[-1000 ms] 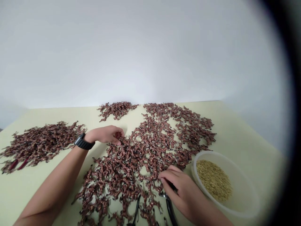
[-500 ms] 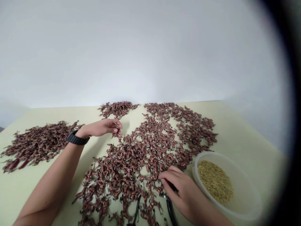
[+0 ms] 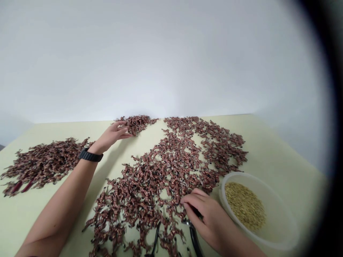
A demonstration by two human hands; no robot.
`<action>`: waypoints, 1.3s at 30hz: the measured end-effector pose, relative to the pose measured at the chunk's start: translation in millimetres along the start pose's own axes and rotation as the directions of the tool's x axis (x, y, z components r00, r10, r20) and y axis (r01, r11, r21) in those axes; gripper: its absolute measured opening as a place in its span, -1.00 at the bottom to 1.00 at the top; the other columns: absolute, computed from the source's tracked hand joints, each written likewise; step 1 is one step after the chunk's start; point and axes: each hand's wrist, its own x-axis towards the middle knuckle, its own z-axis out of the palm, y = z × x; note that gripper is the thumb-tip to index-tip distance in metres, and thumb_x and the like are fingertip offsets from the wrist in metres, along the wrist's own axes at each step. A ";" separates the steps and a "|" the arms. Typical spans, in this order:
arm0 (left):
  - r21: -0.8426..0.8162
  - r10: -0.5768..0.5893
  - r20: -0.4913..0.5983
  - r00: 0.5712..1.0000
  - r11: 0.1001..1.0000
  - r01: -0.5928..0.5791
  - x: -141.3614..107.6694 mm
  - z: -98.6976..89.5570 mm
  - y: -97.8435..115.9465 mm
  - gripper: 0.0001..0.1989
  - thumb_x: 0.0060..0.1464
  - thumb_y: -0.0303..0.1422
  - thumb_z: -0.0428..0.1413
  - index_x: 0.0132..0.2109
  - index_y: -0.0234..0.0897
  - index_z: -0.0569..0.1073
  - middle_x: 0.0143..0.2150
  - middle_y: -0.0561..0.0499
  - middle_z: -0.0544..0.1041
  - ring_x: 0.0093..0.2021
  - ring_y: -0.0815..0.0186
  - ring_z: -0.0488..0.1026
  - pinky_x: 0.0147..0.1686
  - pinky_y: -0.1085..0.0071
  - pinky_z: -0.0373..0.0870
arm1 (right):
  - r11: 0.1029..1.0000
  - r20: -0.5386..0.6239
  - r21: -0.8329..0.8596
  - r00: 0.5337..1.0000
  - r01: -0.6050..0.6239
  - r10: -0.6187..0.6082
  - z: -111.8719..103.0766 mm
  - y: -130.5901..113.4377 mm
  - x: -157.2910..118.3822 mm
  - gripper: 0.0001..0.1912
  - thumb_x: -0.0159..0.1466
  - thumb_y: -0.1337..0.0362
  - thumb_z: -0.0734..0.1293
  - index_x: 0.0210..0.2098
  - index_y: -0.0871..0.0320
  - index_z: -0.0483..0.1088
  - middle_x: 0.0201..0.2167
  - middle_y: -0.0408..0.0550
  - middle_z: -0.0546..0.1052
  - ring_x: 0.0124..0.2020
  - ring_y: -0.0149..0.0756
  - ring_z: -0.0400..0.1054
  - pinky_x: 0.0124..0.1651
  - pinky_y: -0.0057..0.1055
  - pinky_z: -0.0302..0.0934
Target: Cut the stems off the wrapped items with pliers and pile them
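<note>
Twisted reddish-brown pieces [image 3: 171, 167] lying in loose drifts, left hand [image 3: 111, 135] opening beside a small far heap [image 3: 139, 124].

The thin spread is keeping the pieces apart and within reach on the pale green table [image 3: 284, 167]. The left hand is gripping nothing visible, its fingers released. The right hand [image 3: 210, 217] is curling over a black-handled tool [image 3: 194, 237], seemingly grasping it, and is working just beside a translucent plastic bowl [image 3: 230, 180] of pale grains [image 3: 245, 205].
</note>
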 end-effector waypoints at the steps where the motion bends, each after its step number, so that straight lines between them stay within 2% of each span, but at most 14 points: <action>1: -0.011 0.002 -0.022 1.000 1.000 -0.003 0.2 0.0 -0.4 -0.38 0.21 -0.15 0.24 0.34 -0.21 0.35 0.21 -0.31 0.48 -0.08 0.10 0.63 0.03 0.05 0.58 | 1.000 0.002 0.000 1.000 -0.001 0.001 -0.1 -0.6 0.0 -0.78 0.47 0.35 0.16 -0.18 0.11 0.45 -0.29 -0.04 0.45 -0.19 -0.22 0.36 -0.13 -0.28 0.23; 3: 0.050 0.017 -0.035 0.999 0.999 -0.016 -0.3 -0.8 0.9 -0.34 0.19 -0.15 0.25 0.37 -0.20 0.32 0.29 -0.33 0.42 -0.09 0.09 0.63 -0.02 0.05 0.59 | 1.000 0.010 -0.003 1.000 -0.004 0.004 0.0 -1.5 -0.3 -0.77 0.48 0.34 0.16 -0.18 0.11 0.45 -0.29 -0.04 0.45 -0.18 -0.21 0.36 -0.12 -0.28 0.23; 5: 0.210 0.057 -0.008 0.998 0.976 -0.054 -1.8 -2.0 4.2 -0.35 0.17 -0.13 0.26 0.35 -0.16 0.36 0.30 -0.28 0.42 -0.08 0.08 0.62 -0.09 0.08 0.59 | 1.000 0.010 -0.005 1.000 -0.004 0.005 0.4 -1.9 -1.0 -0.77 0.48 0.35 0.16 -0.17 0.11 0.45 -0.29 -0.03 0.45 -0.19 -0.22 0.35 -0.13 -0.28 0.23; 9: 0.536 0.088 0.238 0.967 0.819 -0.206 -9.0 0.0 14.4 -0.52 0.11 -0.06 0.27 0.15 -0.07 0.55 0.16 -0.11 0.56 0.00 0.07 0.56 -0.09 0.18 0.52 | 1.000 -0.002 -0.001 1.000 0.007 -0.007 1.1 -1.3 -1.8 -0.78 0.47 0.36 0.17 -0.16 0.12 0.45 -0.28 -0.03 0.45 -0.19 -0.22 0.35 -0.13 -0.28 0.23; 11: 0.591 0.040 0.392 0.919 0.755 -0.285 -15.1 5.2 20.5 -0.54 0.09 -0.04 0.28 0.11 -0.04 0.57 0.14 -0.07 0.57 0.04 0.08 0.53 -0.05 0.21 0.47 | 1.000 -0.002 0.001 1.000 0.010 -0.010 0.9 -0.8 -1.7 -0.78 0.47 0.37 0.17 -0.16 0.11 0.45 -0.28 -0.03 0.45 -0.19 -0.22 0.35 -0.13 -0.29 0.22; 13: 0.603 -0.043 0.531 0.846 0.721 -0.342 -21.8 12.6 26.5 -0.48 0.08 -0.05 0.29 0.16 -0.03 0.54 0.18 -0.06 0.55 0.08 0.09 0.51 -0.02 0.23 0.43 | 1.000 0.000 -0.002 1.000 0.013 -0.013 0.8 -0.3 -1.6 -0.79 0.47 0.37 0.18 -0.17 0.11 0.44 -0.28 -0.03 0.45 -0.19 -0.22 0.35 -0.14 -0.29 0.22; 16: 0.594 -0.141 0.639 0.756 0.715 -0.369 -30.3 22.8 32.7 -0.37 0.08 -0.04 0.29 0.28 -0.03 0.44 0.26 -0.07 0.48 0.09 0.11 0.47 -0.02 0.28 0.41 | 1.000 -0.002 -0.004 1.000 0.014 -0.014 1.1 0.7 -1.1 -0.79 0.46 0.36 0.18 -0.18 0.10 0.45 -0.29 -0.04 0.45 -0.19 -0.21 0.35 -0.14 -0.29 0.21; 20: 0.623 -0.211 0.639 0.740 0.706 -0.337 -34.7 28.4 31.0 -0.30 0.05 -0.09 0.29 0.33 -0.05 0.36 0.29 -0.12 0.41 0.04 0.12 0.47 -0.16 0.35 0.40 | 1.000 0.000 0.006 1.000 0.011 -0.011 1.4 1.6 -0.2 -0.78 0.47 0.35 0.17 -0.17 0.10 0.45 -0.28 -0.04 0.46 -0.18 -0.21 0.34 -0.13 -0.28 0.21; 23: 0.669 -0.277 0.604 0.747 0.686 -0.286 -33.3 28.3 25.0 -0.48 0.05 -0.23 0.25 0.18 -0.15 0.47 0.09 -0.12 0.54 -0.09 0.16 0.50 -0.23 0.36 0.37 | 1.000 -0.002 0.005 1.000 0.006 -0.006 0.6 1.5 -0.2 -0.78 0.47 0.35 0.17 -0.16 0.10 0.45 -0.28 -0.03 0.46 -0.18 -0.20 0.34 -0.13 -0.27 0.20; 26: 0.682 -0.313 0.604 0.732 0.679 -0.272 -30.4 27.1 21.6 -0.67 0.04 -0.29 0.22 -0.02 -0.20 0.53 -0.12 -0.07 0.60 -0.19 0.19 0.51 -0.24 0.35 0.35 | 1.000 0.003 0.002 1.000 0.001 -0.001 -0.2 0.6 -0.9 -0.78 0.47 0.34 0.17 -0.17 0.10 0.45 -0.28 -0.04 0.45 -0.18 -0.21 0.35 -0.13 -0.28 0.21; 29: 0.678 -0.308 0.619 0.723 0.675 -0.293 -29.4 25.3 23.6 -0.74 0.03 -0.27 0.23 -0.11 -0.21 0.54 -0.15 -0.05 0.60 -0.21 0.20 0.51 -0.26 0.35 0.34 | 1.000 0.001 0.003 1.000 0.000 0.000 -0.1 -0.1 -1.3 -0.79 0.47 0.34 0.18 -0.18 0.09 0.45 -0.28 -0.05 0.46 -0.19 -0.21 0.35 -0.14 -0.29 0.21; 34: 0.594 -0.268 0.681 0.681 0.747 -0.300 -32.0 24.7 30.8 -0.81 0.13 -0.22 0.19 -0.16 -0.21 0.48 -0.15 -0.04 0.60 -0.23 0.23 0.51 -0.29 0.38 0.35 | 1.000 -0.005 -0.004 1.000 0.007 -0.007 0.8 0.6 -1.7 -0.78 0.47 0.34 0.17 -0.17 0.09 0.46 -0.28 -0.04 0.46 -0.19 -0.21 0.35 -0.13 -0.28 0.21; 36: 0.585 -0.243 0.671 0.701 0.754 -0.299 -32.4 27.1 31.0 -0.79 0.16 -0.19 0.18 -0.17 -0.22 0.43 -0.24 -0.03 0.57 -0.32 0.27 0.46 -0.36 0.38 0.31 | 1.000 -0.003 -0.005 1.000 0.008 -0.008 0.9 1.2 -2.0 -0.77 0.48 0.34 0.17 -0.17 0.10 0.46 -0.29 -0.04 0.46 -0.18 -0.21 0.34 -0.13 -0.28 0.21; 39: 0.586 -0.174 0.614 0.770 0.755 -0.296 -32.0 33.6 28.7 -0.75 0.20 -0.20 0.13 -0.04 -0.20 0.40 -0.31 0.00 0.53 -0.42 0.30 0.37 -0.42 0.38 0.24 | 1.000 -0.002 -0.007 1.000 0.007 -0.007 0.7 1.8 -2.0 -0.78 0.48 0.34 0.17 -0.17 0.10 0.45 -0.28 -0.03 0.46 -0.19 -0.21 0.35 -0.13 -0.28 0.21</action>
